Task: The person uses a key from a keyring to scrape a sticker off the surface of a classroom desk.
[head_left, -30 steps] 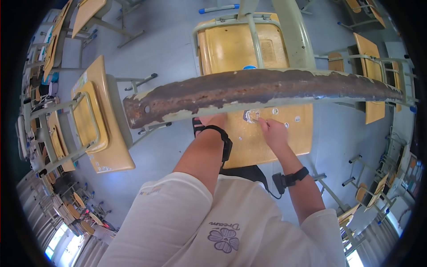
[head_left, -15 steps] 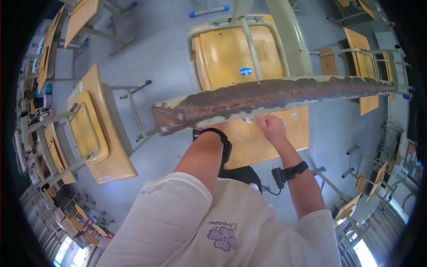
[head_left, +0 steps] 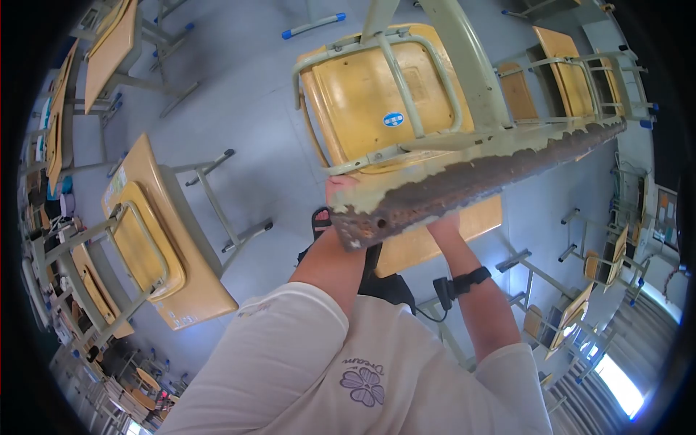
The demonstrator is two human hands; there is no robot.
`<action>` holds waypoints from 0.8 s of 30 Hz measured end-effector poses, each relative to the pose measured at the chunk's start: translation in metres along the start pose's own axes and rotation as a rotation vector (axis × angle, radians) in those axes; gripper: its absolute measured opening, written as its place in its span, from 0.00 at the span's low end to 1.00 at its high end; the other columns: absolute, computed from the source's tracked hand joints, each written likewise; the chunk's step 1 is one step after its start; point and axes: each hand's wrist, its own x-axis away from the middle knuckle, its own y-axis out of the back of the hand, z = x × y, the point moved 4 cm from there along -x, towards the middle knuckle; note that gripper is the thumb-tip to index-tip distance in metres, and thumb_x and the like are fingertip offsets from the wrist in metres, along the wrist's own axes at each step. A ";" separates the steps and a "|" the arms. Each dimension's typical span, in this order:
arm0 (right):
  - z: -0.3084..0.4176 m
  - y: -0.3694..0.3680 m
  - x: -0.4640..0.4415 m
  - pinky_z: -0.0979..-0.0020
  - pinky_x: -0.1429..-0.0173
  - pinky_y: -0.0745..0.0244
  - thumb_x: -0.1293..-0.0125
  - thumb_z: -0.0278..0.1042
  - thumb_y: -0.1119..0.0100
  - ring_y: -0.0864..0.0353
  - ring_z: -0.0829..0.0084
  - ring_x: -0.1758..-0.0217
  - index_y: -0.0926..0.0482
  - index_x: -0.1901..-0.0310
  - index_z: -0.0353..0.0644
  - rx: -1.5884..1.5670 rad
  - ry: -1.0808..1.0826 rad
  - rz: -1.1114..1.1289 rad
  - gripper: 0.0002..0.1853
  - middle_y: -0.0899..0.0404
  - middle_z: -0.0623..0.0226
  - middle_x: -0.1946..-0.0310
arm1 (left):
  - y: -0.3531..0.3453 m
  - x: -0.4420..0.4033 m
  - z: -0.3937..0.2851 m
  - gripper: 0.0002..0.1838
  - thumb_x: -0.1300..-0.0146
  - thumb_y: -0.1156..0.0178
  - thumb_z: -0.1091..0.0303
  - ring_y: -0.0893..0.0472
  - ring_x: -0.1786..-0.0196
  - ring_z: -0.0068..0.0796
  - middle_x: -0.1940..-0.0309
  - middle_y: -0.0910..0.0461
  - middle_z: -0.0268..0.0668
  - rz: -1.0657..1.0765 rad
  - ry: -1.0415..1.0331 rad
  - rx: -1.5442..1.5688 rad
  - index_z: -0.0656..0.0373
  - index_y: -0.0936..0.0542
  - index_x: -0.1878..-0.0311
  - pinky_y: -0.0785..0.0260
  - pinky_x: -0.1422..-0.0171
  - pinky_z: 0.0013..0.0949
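In front of me a yellow chair (head_left: 362, 101) is upturned, its seat's underside and a blue sticker facing up. Its grey-green metal foot bar (head_left: 471, 170), peeling and rusty, crosses close to the camera. Past the bar's near end, part of my left hand (head_left: 341, 186) shows beside the chair's lower edge; its fingers are mostly hidden, so its grip is unclear. Below the bar lies a light wooden desktop (head_left: 475, 225). My right hand (head_left: 444, 223) is over that desktop, with its fingers hidden behind the bar.
On the left stands a wooden desk (head_left: 206, 279) with a yellow chair (head_left: 148, 235) upturned on it. More desks and chairs are at the upper left and along the right, including a desk (head_left: 573, 72). A metal desk foot (head_left: 313, 26) rests on the grey floor (head_left: 239, 94).
The foot bar has tilted in view, its near end shifting right and slightly down. Part of my left hand now shows past that end, while my right hand's fingers have become hidden.
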 end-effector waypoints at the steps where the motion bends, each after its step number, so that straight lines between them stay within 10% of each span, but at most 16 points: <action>1: -0.002 0.000 0.005 0.52 0.66 0.28 0.32 0.59 0.44 0.20 0.48 0.71 0.22 0.77 0.39 -0.082 -0.105 0.008 0.29 0.21 0.52 0.78 | 0.018 0.002 -0.012 0.21 0.28 0.55 0.52 0.18 0.50 0.53 0.53 0.17 0.49 -0.059 0.006 0.034 0.55 0.17 0.51 0.27 0.47 0.51; 4: 0.044 0.015 0.032 0.51 0.65 0.26 0.31 0.59 0.45 0.20 0.48 0.69 0.22 0.75 0.39 0.252 0.008 0.008 0.28 0.21 0.52 0.76 | 0.127 0.037 -0.125 0.22 0.29 0.56 0.54 0.19 0.58 0.59 0.60 0.17 0.51 -0.073 0.401 -0.094 0.58 0.16 0.60 0.28 0.53 0.56; 14: -0.010 -0.035 0.042 0.50 0.63 0.29 0.28 0.53 0.46 0.21 0.43 0.67 0.25 0.74 0.37 -0.165 -0.223 -0.202 0.25 0.20 0.47 0.73 | 0.131 0.032 -0.123 0.25 0.27 0.61 0.53 0.20 0.51 0.60 0.57 0.17 0.53 0.067 0.326 0.012 0.60 0.17 0.57 0.29 0.47 0.57; 17: 0.031 -0.003 0.042 0.53 0.67 0.28 0.27 0.51 0.46 0.21 0.50 0.74 0.26 0.73 0.36 -0.061 -0.143 -0.110 0.24 0.21 0.49 0.76 | 0.116 0.031 -0.112 0.25 0.27 0.61 0.54 0.20 0.51 0.61 0.56 0.17 0.54 0.183 0.382 -0.064 0.60 0.18 0.56 0.29 0.46 0.57; 24: 0.043 -0.007 0.056 0.70 0.85 0.43 0.24 0.52 0.50 0.38 0.75 0.89 0.33 0.75 0.44 -0.871 -0.684 0.234 0.23 0.36 0.71 0.85 | 0.102 0.026 -0.097 0.24 0.28 0.61 0.54 0.20 0.51 0.62 0.56 0.17 0.54 0.120 0.378 0.014 0.60 0.17 0.56 0.30 0.45 0.58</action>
